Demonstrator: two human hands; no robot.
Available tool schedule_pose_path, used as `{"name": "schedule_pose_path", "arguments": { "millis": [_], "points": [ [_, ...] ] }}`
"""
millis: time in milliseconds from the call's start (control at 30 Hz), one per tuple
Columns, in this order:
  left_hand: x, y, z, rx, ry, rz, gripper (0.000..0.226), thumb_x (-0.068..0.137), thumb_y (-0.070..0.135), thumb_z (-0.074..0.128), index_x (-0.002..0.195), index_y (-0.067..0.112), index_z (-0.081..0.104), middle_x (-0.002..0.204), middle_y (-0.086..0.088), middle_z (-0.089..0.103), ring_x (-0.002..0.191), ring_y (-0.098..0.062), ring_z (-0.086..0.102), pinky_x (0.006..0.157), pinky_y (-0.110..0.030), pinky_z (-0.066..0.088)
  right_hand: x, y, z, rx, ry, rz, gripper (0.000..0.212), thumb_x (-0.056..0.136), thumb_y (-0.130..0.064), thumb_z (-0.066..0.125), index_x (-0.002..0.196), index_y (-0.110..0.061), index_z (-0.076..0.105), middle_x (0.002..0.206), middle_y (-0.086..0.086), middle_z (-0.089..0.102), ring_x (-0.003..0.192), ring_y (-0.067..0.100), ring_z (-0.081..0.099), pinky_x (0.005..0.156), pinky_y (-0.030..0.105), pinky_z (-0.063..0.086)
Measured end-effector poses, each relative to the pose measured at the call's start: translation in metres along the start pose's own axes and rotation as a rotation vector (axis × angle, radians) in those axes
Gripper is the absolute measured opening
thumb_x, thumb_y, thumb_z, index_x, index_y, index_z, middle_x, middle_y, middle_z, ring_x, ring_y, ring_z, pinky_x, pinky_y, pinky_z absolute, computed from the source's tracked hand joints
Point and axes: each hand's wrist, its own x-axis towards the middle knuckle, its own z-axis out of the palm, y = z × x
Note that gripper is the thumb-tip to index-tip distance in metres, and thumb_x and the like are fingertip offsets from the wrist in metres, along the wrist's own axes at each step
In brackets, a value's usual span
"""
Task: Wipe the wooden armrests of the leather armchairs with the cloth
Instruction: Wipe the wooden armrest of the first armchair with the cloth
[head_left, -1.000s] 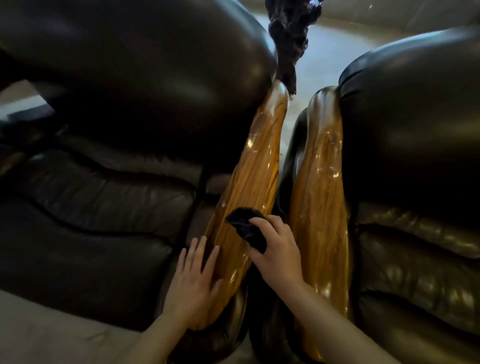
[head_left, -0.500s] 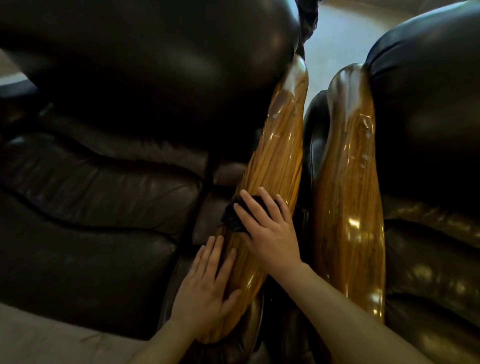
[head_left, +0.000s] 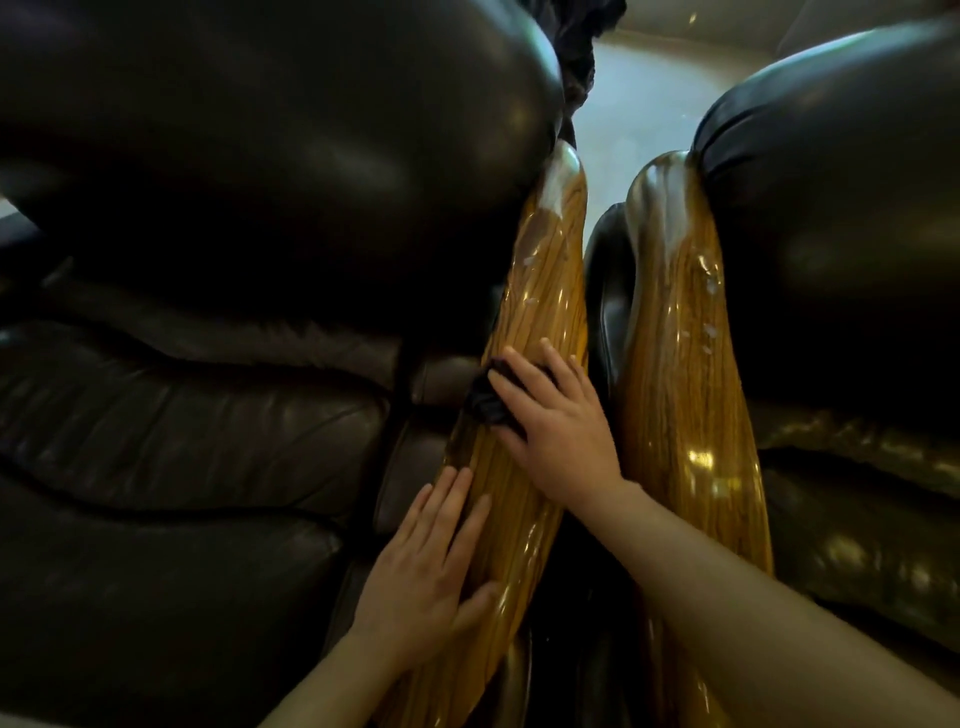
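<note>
Right hand (head_left: 558, 431) flat, fingers spread, presses small dark cloth (head_left: 488, 402) on left shiny striped wooden armrest (head_left: 540, 322), near inner edge. Left hand (head_left: 426, 577) open, empty, steadies near end. Push firm, go along grain.

A dark cloth (head_left: 491, 400) is lying bunched on the left glossy wooden armrest (head_left: 540, 322), which is running beside the right armrest (head_left: 680, 338) between two dark leather armchairs (head_left: 208, 364).
</note>
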Motion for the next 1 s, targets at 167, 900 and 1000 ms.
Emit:
{"name": "schedule_pose_path", "arguments": {
  "millis": [167,900,1000],
  "points": [
    [0.03,0.003,-0.008,-0.032,0.048,-0.068,0.075,0.093,0.054,0.044,0.155,0.018,0.021,0.164,-0.009,0.013,0.152,-0.022,0.005,0.121,-0.039,0.007,-0.033,-0.015,0.01,0.179,0.077,0.154,0.055,0.096,-0.034,0.051,0.15,-0.031,0.04,0.165,-0.007,0.024,0.156,0.027,0.006,0.124,0.051,0.01],
    [0.12,0.01,-0.022,-0.013,0.099,-0.199,0.074,0.096,0.054,0.033,0.156,0.017,0.01,0.165,-0.007,0.003,0.151,-0.015,-0.007,0.122,-0.04,0.01,0.055,0.029,-0.001,0.599,0.168,0.629,0.062,0.101,-0.036,0.053,0.158,-0.029,0.027,0.167,-0.005,0.016,0.152,0.02,0.014,0.121,0.04,0.022],
    [0.12,0.01,-0.025,-0.015,0.096,-0.194,0.075,0.095,0.051,0.036,0.155,0.013,0.013,0.165,-0.009,0.008,0.152,-0.018,-0.003,0.121,-0.037,0.008,0.008,0.021,0.004,0.508,0.12,0.363,0.058,0.1,-0.041,0.047,0.155,-0.038,0.029,0.167,-0.016,0.008,0.155,0.017,0.004,0.12,0.04,0.017]
  ]
}}
